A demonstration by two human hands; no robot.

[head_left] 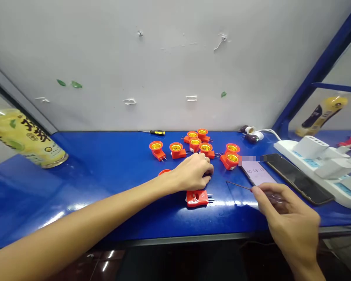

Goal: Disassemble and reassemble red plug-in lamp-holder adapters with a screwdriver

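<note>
My right hand (292, 218) is closed around the clear handle of a thin screwdriver (239, 185), its dark shaft pointing left above the blue table. My left hand (194, 171) reaches across the table with its fingers curled down, among several red plug-in lamp sockets. What lies under its fingertips is hidden, apart from a small dark bit. Just in front of it one red lamp socket (197, 198) lies with its back up and pins to the right. Another red socket (164, 171) is mostly covered by my left wrist. Behind the hand stand more red sockets (178, 150) with gold threads facing up.
A yellow-black screwdriver (157, 132) lies by the wall. At right are a phone with a running timer (256, 170), a dark phone (298, 177), a white power strip (339, 183) and dark-and-white bulb holders (251, 134). A yellow drink bottle (26, 136) stands left.
</note>
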